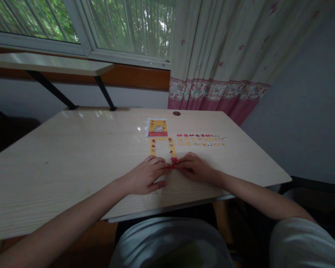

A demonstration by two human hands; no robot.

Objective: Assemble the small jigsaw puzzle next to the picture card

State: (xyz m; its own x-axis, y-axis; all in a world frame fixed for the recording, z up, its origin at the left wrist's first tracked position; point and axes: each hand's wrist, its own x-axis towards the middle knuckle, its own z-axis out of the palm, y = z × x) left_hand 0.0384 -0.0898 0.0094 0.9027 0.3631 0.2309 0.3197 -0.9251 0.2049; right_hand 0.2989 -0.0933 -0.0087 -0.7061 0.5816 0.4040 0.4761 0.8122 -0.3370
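We have both hands low over the counter, their fingertips meeting at a small red piece by the near end of the right strip of an unfinished yellow border. The left hand and right hand have partly bent fingers; whether they pinch the piece or merely press it, we cannot tell. Pushing too hard or off line could, we judge, buckle that narrow strip or pop its joints, since the border's middle is open and gives it little support. If our right hand swings away from us, it may scatter the loose pieces laid in rows just beyond it. Our left fingers hide the near end of the left strip, the red piece's outline is mostly covered, and the print on the picture card is too small to make out fully.
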